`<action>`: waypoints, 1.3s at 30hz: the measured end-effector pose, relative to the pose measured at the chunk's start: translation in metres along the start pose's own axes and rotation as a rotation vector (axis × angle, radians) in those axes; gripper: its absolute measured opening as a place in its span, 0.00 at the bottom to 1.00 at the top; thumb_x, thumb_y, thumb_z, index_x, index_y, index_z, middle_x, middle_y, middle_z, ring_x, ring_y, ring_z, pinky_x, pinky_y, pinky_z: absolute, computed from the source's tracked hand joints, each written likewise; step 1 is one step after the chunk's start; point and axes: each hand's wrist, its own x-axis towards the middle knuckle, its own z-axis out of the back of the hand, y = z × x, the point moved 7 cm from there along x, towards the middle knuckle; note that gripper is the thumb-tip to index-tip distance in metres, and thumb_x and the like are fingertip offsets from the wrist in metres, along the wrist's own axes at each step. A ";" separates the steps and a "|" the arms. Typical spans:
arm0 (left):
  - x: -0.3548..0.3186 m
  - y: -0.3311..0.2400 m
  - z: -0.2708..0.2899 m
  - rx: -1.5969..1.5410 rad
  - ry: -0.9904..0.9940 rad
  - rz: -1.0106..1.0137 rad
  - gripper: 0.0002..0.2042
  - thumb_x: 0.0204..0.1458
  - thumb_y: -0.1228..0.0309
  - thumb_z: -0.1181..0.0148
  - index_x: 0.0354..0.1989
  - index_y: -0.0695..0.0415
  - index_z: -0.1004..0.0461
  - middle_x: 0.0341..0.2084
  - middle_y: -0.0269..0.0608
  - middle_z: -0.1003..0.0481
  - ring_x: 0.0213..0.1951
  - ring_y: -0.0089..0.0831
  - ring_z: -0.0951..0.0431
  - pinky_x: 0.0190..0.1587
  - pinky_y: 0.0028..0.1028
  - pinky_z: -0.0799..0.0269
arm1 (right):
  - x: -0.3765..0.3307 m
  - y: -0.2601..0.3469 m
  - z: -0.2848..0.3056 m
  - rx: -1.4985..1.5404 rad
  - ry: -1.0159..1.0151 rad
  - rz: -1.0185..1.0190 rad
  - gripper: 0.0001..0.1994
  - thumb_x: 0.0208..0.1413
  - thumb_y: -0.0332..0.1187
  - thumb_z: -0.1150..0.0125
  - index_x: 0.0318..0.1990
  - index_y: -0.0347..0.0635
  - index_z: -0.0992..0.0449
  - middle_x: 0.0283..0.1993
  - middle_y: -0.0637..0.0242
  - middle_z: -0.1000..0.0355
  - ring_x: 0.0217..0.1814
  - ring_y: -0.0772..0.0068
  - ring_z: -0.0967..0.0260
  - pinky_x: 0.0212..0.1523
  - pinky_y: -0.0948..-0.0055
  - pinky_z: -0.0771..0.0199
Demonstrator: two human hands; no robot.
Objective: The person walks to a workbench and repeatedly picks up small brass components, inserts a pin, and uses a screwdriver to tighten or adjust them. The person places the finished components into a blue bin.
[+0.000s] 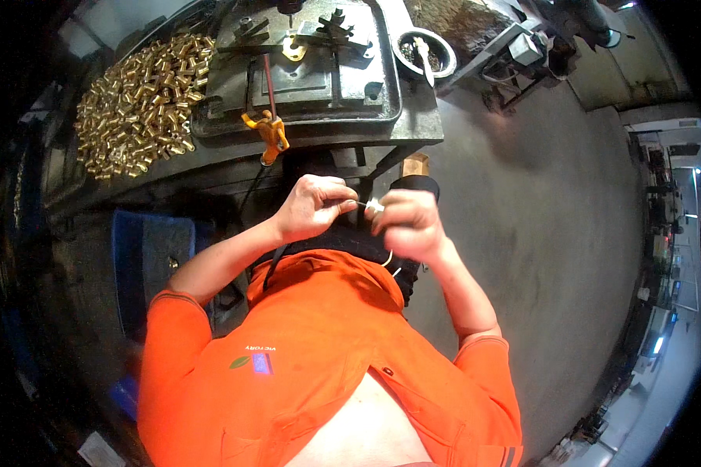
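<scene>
L hand [315,208]: thumb & index pinched nearly tog. on thin pin [361,204]. R hand [410,224], blurred: fingers curled in, gripping small white pc. [375,207]. Pin & pc. lie betw. hands, in front of tabletop's [414,124] front edge, nr. R corner. Brass fittings [144,105] heaped toward L end; bowl [447,67] by R edge.

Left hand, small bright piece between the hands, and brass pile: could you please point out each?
Left hand [315,205]: head view, middle of the hand.
Small bright piece [375,206]: head view, its exposed side.
Brass pile [144,105]: head view, middle of the heap.
</scene>
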 end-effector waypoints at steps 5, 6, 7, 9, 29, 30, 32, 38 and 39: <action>0.009 -0.011 0.004 -0.045 0.000 0.011 0.04 0.42 0.80 0.41 0.27 0.65 0.26 0.17 0.44 0.32 0.18 0.32 0.32 0.22 0.27 0.39 | -0.003 -0.033 0.002 -0.045 -0.001 -0.083 0.04 0.31 0.24 0.47 0.18 0.39 0.26 0.23 0.63 0.30 0.27 0.66 0.30 0.28 0.73 0.31; 0.009 -0.009 0.004 -0.035 0.000 0.013 0.04 0.42 0.80 0.41 0.27 0.65 0.26 0.17 0.44 0.32 0.18 0.32 0.31 0.22 0.27 0.39 | -0.005 -0.026 -0.009 -0.048 0.000 -0.020 0.03 0.30 0.25 0.46 0.18 0.40 0.26 0.23 0.63 0.30 0.27 0.65 0.30 0.28 0.72 0.31; 0.008 -0.006 0.004 -0.026 0.000 0.015 0.04 0.42 0.80 0.41 0.27 0.65 0.26 0.17 0.44 0.32 0.19 0.32 0.31 0.22 0.26 0.39 | -0.005 -0.016 -0.017 -0.075 0.045 0.068 0.04 0.30 0.25 0.47 0.18 0.40 0.26 0.22 0.63 0.30 0.26 0.64 0.31 0.27 0.72 0.31; 0.003 -0.003 0.002 -0.022 0.004 0.019 0.03 0.42 0.80 0.41 0.27 0.65 0.26 0.17 0.44 0.31 0.19 0.32 0.31 0.22 0.26 0.39 | -0.002 -0.003 -0.012 0.090 0.064 0.045 0.04 0.30 0.24 0.48 0.19 0.39 0.26 0.22 0.62 0.30 0.26 0.66 0.30 0.28 0.73 0.31; -0.004 -0.003 -0.005 -0.128 0.054 0.025 0.02 0.45 0.80 0.42 0.28 0.64 0.26 0.16 0.39 0.33 0.19 0.26 0.34 0.21 0.26 0.41 | -0.012 -0.029 -0.008 -0.051 -0.052 -0.055 0.03 0.33 0.27 0.46 0.18 0.40 0.27 0.21 0.64 0.35 0.22 0.64 0.33 0.23 0.72 0.34; -0.006 0.003 -0.008 -0.136 0.084 0.063 0.03 0.47 0.79 0.43 0.28 0.65 0.25 0.17 0.35 0.31 0.20 0.21 0.32 0.21 0.23 0.40 | -0.013 -0.030 -0.010 -0.094 -0.040 -0.041 0.02 0.33 0.27 0.46 0.18 0.40 0.27 0.20 0.63 0.36 0.22 0.63 0.34 0.23 0.71 0.34; -0.013 0.021 -0.017 -0.421 0.054 0.304 0.03 0.49 0.77 0.43 0.29 0.65 0.24 0.19 0.33 0.29 0.22 0.19 0.30 0.20 0.20 0.39 | -0.008 -0.026 -0.006 -0.209 -0.040 0.006 0.02 0.32 0.26 0.45 0.18 0.39 0.28 0.22 0.62 0.35 0.23 0.63 0.34 0.23 0.70 0.35; -0.021 0.035 -0.025 -0.572 0.109 0.488 0.05 0.50 0.75 0.42 0.31 0.63 0.23 0.22 0.34 0.25 0.22 0.17 0.26 0.18 0.15 0.38 | 0.002 0.010 -0.003 -0.553 -0.038 0.241 0.06 0.27 0.25 0.43 0.20 0.42 0.27 0.23 0.63 0.35 0.25 0.63 0.35 0.25 0.70 0.35; -0.019 0.033 -0.024 -0.565 0.106 0.490 0.05 0.50 0.74 0.42 0.31 0.63 0.23 0.22 0.35 0.25 0.22 0.17 0.26 0.18 0.15 0.38 | 0.002 0.003 -0.001 -0.497 -0.001 0.203 0.05 0.28 0.26 0.43 0.20 0.41 0.28 0.22 0.63 0.36 0.25 0.63 0.35 0.25 0.69 0.34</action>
